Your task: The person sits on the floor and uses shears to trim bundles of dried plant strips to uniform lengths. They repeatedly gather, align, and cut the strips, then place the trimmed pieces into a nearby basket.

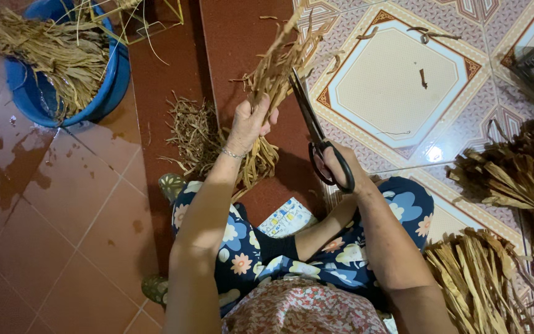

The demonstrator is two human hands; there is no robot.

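A bundle of dried strips (273,80) is held upright over the red floor step, clamped in the left hand (248,124). Black scissors (316,136) are gripped by the right hand (338,164), blades parted against the bundle. The left fingers, just beside the blades, could be nicked. Open room is seen on the patterned tiles (390,80) ahead; a blue basin (69,68) is crowded at the far-left corner.

The left hand's fingers (261,117) hide the bundle of dried strips (276,68) where they wrap it — its tips run beyond them, off the top edge.
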